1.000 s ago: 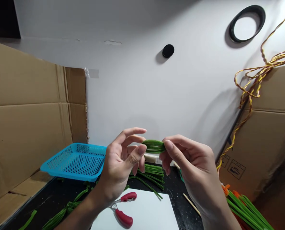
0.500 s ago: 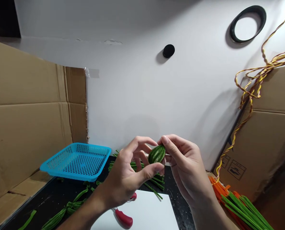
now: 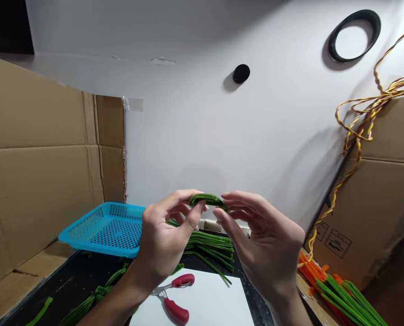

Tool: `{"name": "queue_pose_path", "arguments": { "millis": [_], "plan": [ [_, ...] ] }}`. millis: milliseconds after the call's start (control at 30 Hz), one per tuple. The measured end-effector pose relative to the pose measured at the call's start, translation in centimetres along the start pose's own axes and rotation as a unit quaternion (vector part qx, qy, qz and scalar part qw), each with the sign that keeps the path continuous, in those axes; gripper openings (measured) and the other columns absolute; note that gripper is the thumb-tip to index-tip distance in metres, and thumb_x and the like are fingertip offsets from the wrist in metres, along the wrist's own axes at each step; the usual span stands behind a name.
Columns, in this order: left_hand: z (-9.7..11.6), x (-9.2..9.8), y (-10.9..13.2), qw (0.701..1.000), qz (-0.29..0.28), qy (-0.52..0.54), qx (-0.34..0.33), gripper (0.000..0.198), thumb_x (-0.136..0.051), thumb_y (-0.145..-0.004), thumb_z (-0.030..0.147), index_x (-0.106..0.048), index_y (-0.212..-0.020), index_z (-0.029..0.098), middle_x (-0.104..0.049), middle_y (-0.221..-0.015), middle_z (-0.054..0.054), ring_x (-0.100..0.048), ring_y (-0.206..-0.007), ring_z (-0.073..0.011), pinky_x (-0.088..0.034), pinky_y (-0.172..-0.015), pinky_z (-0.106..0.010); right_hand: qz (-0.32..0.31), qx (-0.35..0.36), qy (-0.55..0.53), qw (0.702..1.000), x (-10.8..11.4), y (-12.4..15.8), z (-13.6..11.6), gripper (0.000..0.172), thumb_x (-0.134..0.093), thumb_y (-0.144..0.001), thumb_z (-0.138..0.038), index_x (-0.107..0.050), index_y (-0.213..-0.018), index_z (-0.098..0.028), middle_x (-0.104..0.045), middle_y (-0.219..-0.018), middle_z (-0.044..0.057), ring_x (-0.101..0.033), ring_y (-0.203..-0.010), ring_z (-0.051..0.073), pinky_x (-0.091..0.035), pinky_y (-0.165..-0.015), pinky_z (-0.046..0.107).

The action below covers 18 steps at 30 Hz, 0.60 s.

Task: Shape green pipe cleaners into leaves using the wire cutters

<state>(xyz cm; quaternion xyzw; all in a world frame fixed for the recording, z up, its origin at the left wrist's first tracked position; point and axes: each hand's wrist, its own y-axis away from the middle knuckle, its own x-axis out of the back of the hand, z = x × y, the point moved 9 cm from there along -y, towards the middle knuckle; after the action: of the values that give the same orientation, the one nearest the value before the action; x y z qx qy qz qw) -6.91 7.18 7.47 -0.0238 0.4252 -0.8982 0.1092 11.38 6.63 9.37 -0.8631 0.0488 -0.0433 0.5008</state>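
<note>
A small green oval piece wound from pipe cleaner [image 3: 206,199] is held up in front of the white wall, pinched at its two ends. My left hand [image 3: 166,240] grips its left end between thumb and fingers. My right hand [image 3: 261,244] pinches the right end with thumb and forefinger, the other fingers spread. Below the hands lies a pile of green pipe cleaners [image 3: 211,246] on the black table.
A blue perforated basket [image 3: 103,228] sits at the left. Red-handled pliers [image 3: 174,296] lie on a white sheet [image 3: 215,303]. Orange and green pipe cleaners [image 3: 337,292] lie at the right. Cardboard walls stand on both sides; twisted yellow wire [image 3: 361,117] hangs at the right.
The green piece has been turned from showing its rounded face to edge-on and raised slightly. Both hands have shifted their grip on its ends.
</note>
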Motion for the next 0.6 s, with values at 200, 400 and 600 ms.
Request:
{"name": "queue_pose_path", "arguments": {
  "millis": [200, 400, 600],
  "plan": [
    [0.2, -2.5, 0.9, 0.986, -0.158, -0.060, 0.014, 0.023, -0.061, -0.104, 0.034, -0.076, -0.096, 0.020, -0.063, -0.073, 0.000, -0.053, -0.063, -0.0136, -0.043, -0.059, -0.026, -0.005, 0.036, 0.002, 0.999, -0.4, 0.6, 0.0, 0.016, -0.080, -0.088, -0.014, -0.078, -0.098, -0.026, -0.075, -0.085, 0.003, -0.070, -0.076, 0.018, -0.060, -0.066, 0.033],
    [-1.2, -3.4, 1.9, 0.967, -0.224, -0.037, 0.119, 0.034, -0.055, -0.104, 0.040, -0.057, -0.076, 0.020, -0.053, -0.068, -0.001, -0.049, -0.063, -0.0151, -0.034, -0.053, -0.025, -0.032, 0.036, 0.007, 0.999, -0.6, 0.5, 0.3, 0.014, -0.079, -0.088, -0.012, -0.076, -0.090, -0.025, -0.073, -0.080, 0.002, -0.067, -0.071, 0.018, -0.058, -0.062, 0.033],
    [-1.7, -3.4, 2.2, 0.963, -0.211, -0.037, 0.162, 0.033, -0.058, -0.102, 0.042, -0.060, -0.076, 0.020, -0.053, -0.064, 0.000, -0.050, -0.058, -0.0145, -0.035, -0.050, -0.024, -0.029, 0.096, 0.085, 0.991, -0.6, 0.7, -1.0, 0.019, -0.076, -0.089, -0.007, -0.073, -0.092, -0.026, -0.072, -0.079, 0.001, -0.064, -0.066, 0.015, -0.054, -0.059, 0.031]
  ]
}}
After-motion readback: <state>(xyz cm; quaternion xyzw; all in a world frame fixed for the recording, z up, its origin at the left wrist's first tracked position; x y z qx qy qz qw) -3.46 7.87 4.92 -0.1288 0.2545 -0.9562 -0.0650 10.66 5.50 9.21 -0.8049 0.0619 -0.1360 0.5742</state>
